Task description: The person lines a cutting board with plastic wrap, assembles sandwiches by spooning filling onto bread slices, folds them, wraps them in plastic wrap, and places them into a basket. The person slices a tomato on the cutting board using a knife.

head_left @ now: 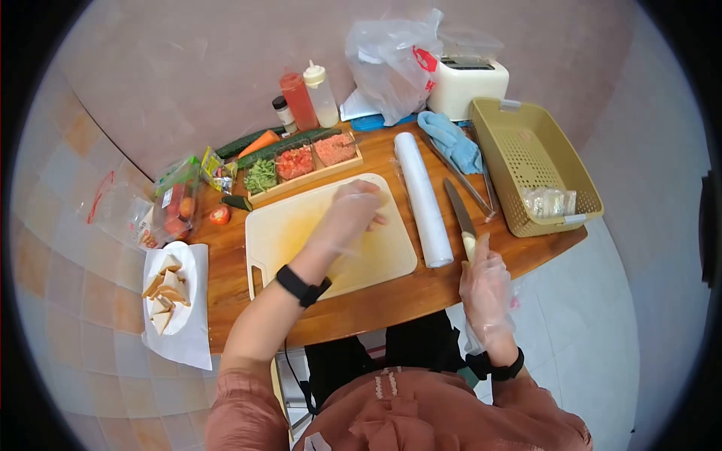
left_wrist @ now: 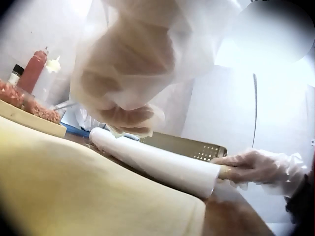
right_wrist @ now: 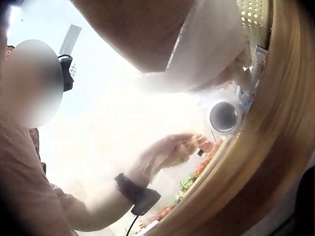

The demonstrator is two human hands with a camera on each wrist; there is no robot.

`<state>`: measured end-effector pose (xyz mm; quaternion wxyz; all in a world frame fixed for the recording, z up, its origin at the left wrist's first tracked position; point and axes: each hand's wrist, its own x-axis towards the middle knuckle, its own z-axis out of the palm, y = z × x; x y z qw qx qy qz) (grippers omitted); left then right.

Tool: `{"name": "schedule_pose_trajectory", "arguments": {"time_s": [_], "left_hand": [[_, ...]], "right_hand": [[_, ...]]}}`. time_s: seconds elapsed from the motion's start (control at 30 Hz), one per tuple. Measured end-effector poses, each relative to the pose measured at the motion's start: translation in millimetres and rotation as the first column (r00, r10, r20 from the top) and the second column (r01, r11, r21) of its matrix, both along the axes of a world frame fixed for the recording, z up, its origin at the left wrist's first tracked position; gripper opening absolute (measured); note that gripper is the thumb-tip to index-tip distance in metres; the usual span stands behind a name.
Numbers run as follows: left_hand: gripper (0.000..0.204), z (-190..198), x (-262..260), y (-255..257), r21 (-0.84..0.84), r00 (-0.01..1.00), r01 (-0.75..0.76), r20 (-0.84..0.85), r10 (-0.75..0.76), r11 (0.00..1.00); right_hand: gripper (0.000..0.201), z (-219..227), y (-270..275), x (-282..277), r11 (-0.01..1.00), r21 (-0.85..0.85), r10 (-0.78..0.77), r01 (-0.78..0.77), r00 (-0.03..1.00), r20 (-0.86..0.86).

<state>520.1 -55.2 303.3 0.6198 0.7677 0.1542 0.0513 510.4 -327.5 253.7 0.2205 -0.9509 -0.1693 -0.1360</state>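
My left hand (head_left: 352, 214), in a clear plastic glove, hovers over the cream cutting board (head_left: 301, 278). Its fingers (left_wrist: 128, 115) hang loosely curled, and nothing shows between them. The board carries a yellowish stain. At the table's front right edge my gloved right hand (head_left: 487, 293) holds a kitchen knife (head_left: 460, 210) by its pale handle. The blade points away from me, over the table. Between the knife and the board lies a thick white roll (head_left: 423, 199) of wrap. The right wrist view hides the knife; that hand (right_wrist: 216, 64) looks overexposed there.
A wooden tray (head_left: 304, 179) of chopped greens, tomato and pink shreds stands behind the board. Tongs (head_left: 459, 177), a blue cloth (head_left: 450, 139) and an olive basket (head_left: 594, 197) lie right. Cut sandwiches (head_left: 171, 286) fill a plate at left. A toaster (head_left: 470, 86) stands at the back.
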Motion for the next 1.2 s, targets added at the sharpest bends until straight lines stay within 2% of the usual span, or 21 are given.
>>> {"name": "schedule_pose_trajectory", "arguments": {"time_s": [0.03, 0.17, 0.2, 0.23, 0.27, 0.33, 0.43, 0.47, 0.5, 0.53, 0.6, 0.67, 0.73, 0.77, 0.9, 0.97, 1.03, 1.07, 1.13, 1.17, 1.2], "left_hand": [[0.027, -3.2, 11.0, -1.9, -0.091, 0.999, 0.028, 0.021, -0.026, 0.996], [0.017, -17.7, 45.3, -1.1, -0.096, 0.997, 0.033, -0.065, -0.039, 0.995], [0.014, -31.7, 55.5, 9.1, 0.389, 0.944, 0.266, 0.079, -0.319, 0.882], [0.014, -45.5, 63.5, 19.1, 0.793, 0.797, 0.328, 0.060, -0.602, 0.514], [0.014, -59.2, 71.2, 23.5, 0.792, 0.802, 0.327, 0.056, -0.595, 0.516], [0.016, -78.3, 87.2, 19.5, 0.745, 0.838, 0.271, 0.129, -0.530, 0.610], [0.019, -87.5, 98.0, 19.0, 0.711, 0.856, 0.314, 0.075, -0.512, 0.629], [0.019, -90.2, 98.8, 17.0, 0.709, 0.855, 0.319, 0.070, -0.513, 0.629], [0.020, -92.5, 100.5, 14.1, 0.481, 0.907, 0.316, 0.099, -0.408, 0.818], [0.022, -95.2, 103.6, 12.0, 0.215, 0.950, 0.271, 0.095, -0.297, 0.938], [0.022, -99.3, 106.7, 7.3, 0.166, 0.964, 0.238, 0.081, -0.253, 0.957], [0.023, -102.3, 110.2, 2.9, 0.112, 0.977, 0.195, 0.069, -0.204, 0.974], [0.020, -98.7, 109.5, -3.3, -0.022, 0.993, 0.090, -0.071, -0.092, 0.996], [0.020, -97.0, 108.5, -5.2, -0.030, 0.994, 0.086, -0.069, -0.088, 0.996], [0.014, -130.3, 119.4, 4.7, 0.038, 0.974, 0.179, 0.136, -0.183, 0.983], [0.012, -141.2, 123.8, 4.7, 0.055, 0.949, 0.216, 0.224, -0.223, 0.975], [0.006, -131.3, 121.7, -2.9, -0.006, 0.983, 0.100, 0.153, -0.098, 0.995], [0.006, -127.1, 119.0, -6.6, -0.014, 0.984, 0.098, 0.152, -0.095, 0.995], [0.004, -74.6, 97.0, -18.9, -0.281, 0.998, -0.063, -0.047, 0.051, 0.958], [0.004, -87.4, 103.9, -10.8, -0.284, 0.997, -0.065, -0.049, 0.053, 0.957], [0.003, -115.5, 118.2, 2.4, -0.040, 0.998, 0.058, 0.016, -0.057, 0.998]], "right_hand": [[0.066, -2.8, -0.8, 0.5, 0.999, -0.029, 0.017, -0.017, 1.000, 0.013], [0.067, -8.5, -2.0, 9.5, 0.996, -0.082, 0.035, -0.032, 0.999, 0.036], [0.067, -9.4, -1.0, 11.0, 0.995, -0.096, 0.038, -0.034, 0.999, 0.037], [0.067, -7.8, 0.4, 11.8, 0.994, -0.095, 0.047, -0.044, 0.998, 0.033], [0.067, -3.1, 1.2, 12.0, 0.991, -0.127, 0.057, -0.049, 0.997, 0.057], [0.067, 9.2, 2.2, 17.1, 0.985, -0.163, 0.074, -0.060, 0.994, 0.079], [0.062, 39.9, 9.2, 40.6, 0.959, -0.014, 0.281, -0.283, 0.946, 0.163], [0.062, 50.4, 14.8, 49.9, 0.960, -0.013, 0.279, -0.281, 0.947, 0.158], [0.059, 61.0, 21.6, 59.1, 0.927, 0.043, 0.368, -0.372, 0.927, 0.072], [0.056, 68.7, 27.6, 68.6, 0.886, 0.105, 0.456, -0.453, 0.890, -0.005], [0.049, 64.1, 42.0, 88.6, 0.888, 0.065, 0.457, -0.456, 0.889, -0.002], [0.044, 65.0, 54.3, 101.2, 0.864, 0.064, 0.500, -0.500, 0.835, -0.229], [0.046, 60.3, 61.9, 109.6, 0.864, 0.057, 0.499, -0.500, 0.834, -0.237], [0.048, 57.6, 64.6, 111.1, 0.864, 0.060, 0.497, -0.499, 0.831, -0.248], [0.052, 55.1, 76.2, 109.8, 0.871, 0.074, 0.488, -0.485, 0.841, -0.233], [0.055, 58.5, 82.2, 105.3, 0.892, 0.179, 0.451, -0.416, 0.847, -0.281], [0.056, 56.7, 83.4, 109.4, 0.902, 0.159, 0.431, -0.400, 0.839, -0.333], [0.056, 56.4, 82.9, 112.0, 0.913, 0.145, 0.406, -0.380, 0.829, -0.385], [0.059, 59.9, 83.0, 116.7, 0.918, 0.155, 0.394, -0.365, 0.802, -0.449], [0.062, 61.5, 83.6, 117.3, 0.922, 0.167, 0.384, -0.349, 0.772, -0.507], [0.062, 63.3, 83.9, 115.3, 0.922, 0.165, 0.384, -0.351, 0.770, -0.510]]}}
